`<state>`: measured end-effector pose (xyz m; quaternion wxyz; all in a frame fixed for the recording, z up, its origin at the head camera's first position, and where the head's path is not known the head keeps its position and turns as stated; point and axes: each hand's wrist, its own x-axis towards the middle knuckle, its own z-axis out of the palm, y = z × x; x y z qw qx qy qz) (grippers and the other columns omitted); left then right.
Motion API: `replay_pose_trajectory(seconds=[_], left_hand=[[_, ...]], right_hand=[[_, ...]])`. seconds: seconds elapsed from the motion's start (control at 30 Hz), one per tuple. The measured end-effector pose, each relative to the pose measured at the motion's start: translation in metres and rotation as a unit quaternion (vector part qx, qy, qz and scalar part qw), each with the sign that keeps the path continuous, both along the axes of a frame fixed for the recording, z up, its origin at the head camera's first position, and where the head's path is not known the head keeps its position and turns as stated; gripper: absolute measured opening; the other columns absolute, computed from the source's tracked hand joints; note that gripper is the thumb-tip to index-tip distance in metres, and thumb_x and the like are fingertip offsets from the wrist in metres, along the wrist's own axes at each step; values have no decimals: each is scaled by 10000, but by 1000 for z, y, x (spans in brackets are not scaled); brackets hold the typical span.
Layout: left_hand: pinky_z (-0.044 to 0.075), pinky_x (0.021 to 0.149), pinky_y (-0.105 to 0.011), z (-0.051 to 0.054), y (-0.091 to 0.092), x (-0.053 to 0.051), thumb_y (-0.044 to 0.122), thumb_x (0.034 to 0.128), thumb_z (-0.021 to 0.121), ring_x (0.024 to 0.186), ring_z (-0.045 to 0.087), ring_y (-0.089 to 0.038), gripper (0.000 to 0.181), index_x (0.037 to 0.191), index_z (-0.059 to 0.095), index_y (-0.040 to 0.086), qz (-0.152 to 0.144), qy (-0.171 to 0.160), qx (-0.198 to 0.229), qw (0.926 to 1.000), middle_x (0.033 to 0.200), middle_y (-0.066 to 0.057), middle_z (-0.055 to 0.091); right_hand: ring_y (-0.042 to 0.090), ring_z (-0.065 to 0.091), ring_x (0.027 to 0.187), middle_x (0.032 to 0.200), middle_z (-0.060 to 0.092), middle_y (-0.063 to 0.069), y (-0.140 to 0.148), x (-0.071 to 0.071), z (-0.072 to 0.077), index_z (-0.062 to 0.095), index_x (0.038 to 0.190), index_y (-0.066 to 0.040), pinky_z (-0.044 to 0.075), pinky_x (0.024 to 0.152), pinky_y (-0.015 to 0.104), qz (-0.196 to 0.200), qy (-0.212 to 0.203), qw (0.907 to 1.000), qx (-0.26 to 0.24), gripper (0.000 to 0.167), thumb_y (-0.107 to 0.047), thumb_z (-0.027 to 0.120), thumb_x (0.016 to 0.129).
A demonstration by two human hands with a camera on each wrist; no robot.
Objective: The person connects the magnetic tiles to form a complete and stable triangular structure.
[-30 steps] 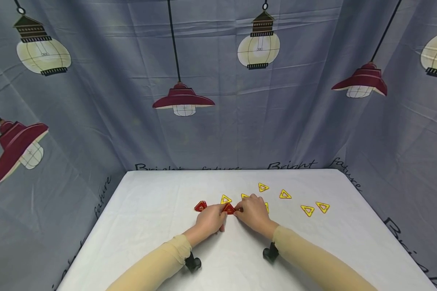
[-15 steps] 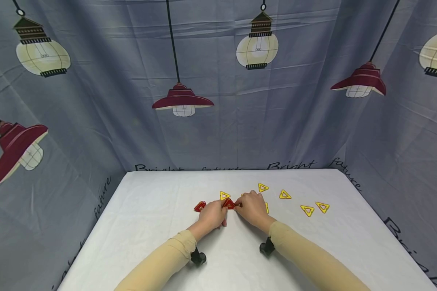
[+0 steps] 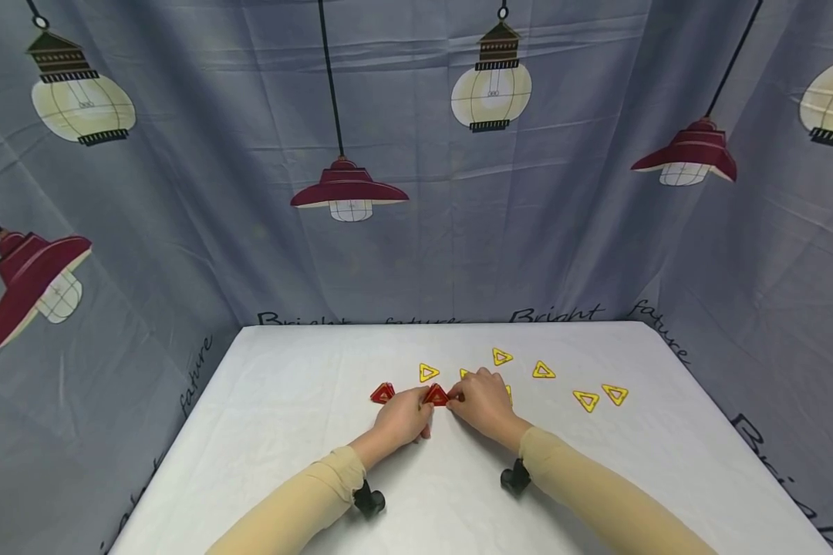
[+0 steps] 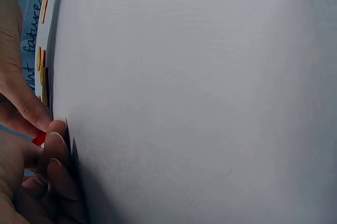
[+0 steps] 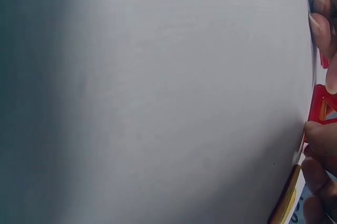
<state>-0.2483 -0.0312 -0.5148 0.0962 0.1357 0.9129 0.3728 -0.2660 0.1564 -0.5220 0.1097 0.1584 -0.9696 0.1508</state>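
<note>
My left hand (image 3: 401, 416) and right hand (image 3: 484, 405) meet over the middle of the white table. Between them a red triangle piece (image 3: 436, 395) stands upright with its point up, pinched at its left side by the left fingers and at its right side by the right fingers. In the right wrist view the red piece (image 5: 319, 103) shows an opening in its middle and a right fingertip against it. Only a sliver of red (image 4: 39, 139) shows among the fingers in the left wrist view. Left of the left hand sits another red triangular piece (image 3: 382, 393).
A yellow triangle frame (image 3: 428, 372) lies just beyond the held piece. Others, partly covered, lie behind the right hand. Farther right are more yellow triangles (image 3: 544, 370), (image 3: 586, 401). A patterned grey-blue curtain (image 3: 416, 262) borders the table (image 3: 305, 354).
Both hands shifted slightly away from me with the red piece, then back. The yellow triangle behind it was pushed a little farther off and turned.
</note>
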Motion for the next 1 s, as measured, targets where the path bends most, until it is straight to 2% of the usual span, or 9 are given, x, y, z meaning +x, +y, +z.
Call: replay_pose_trajectory(seconds=[0.23,0.37,0.5,0.63,0.8,0.9,1.0], left_hand=[[468,459,-264,-1,-5,5,189,1029,577,439,573,-92,541,1518,454,-6,33,136,8,9999,559,54,625],[446,475,-279,5,-11,11,215,1007,601,471,559,-74,522,1493,511,49,38,519,-29,9986,605,86,612],[419,507,-276,12,-19,17,244,993,628,552,537,-38,474,1439,587,89,-47,1073,-111,9942,752,121,623],[455,586,-265,16,-28,24,253,988,639,706,579,-31,439,1406,629,117,-262,1416,-116,9895,963,95,674],[533,794,-345,19,-36,34,282,996,650,1015,651,-131,455,1430,614,152,-621,1612,-84,9849,1231,33,660],[505,960,-422,21,-39,40,291,1008,637,1199,598,-181,477,1467,578,177,-895,1706,-143,9812,1336,31,607],[447,1060,-449,21,-40,44,286,1017,627,1317,521,-197,502,1502,538,193,-1236,1803,-225,9755,1409,32,565]], right_hand=[[126,482,748,778,645,-117,10,3,2,825,952,-210,392,723,386,22,-9,9999,-100,166,-293,865,815],[158,555,835,854,676,-97,20,3,8,819,1012,-212,438,776,425,-45,-92,9999,-122,193,-297,844,840],[235,609,1008,984,710,-48,35,5,17,810,1082,-206,451,860,481,-172,-241,9992,-259,236,-301,815,867],[333,602,1162,1167,710,47,51,9,25,786,1167,-161,433,974,560,-148,-232,9980,-569,303,-284,795,891],[356,582,1209,1299,664,83,68,14,31,739,1258,-142,417,1028,579,-152,-250,9969,-731,369,-285,772,919],[375,565,1232,1321,652,88,76,16,33,713,1296,-135,393,1036,597,-185,-281,9965,-767,401,-285,761,927],[386,542,1266,1351,636,96,82,18,34,687,1333,-127,359,1055,616,-205,-333,9961,-786,437,-297,752,935]])
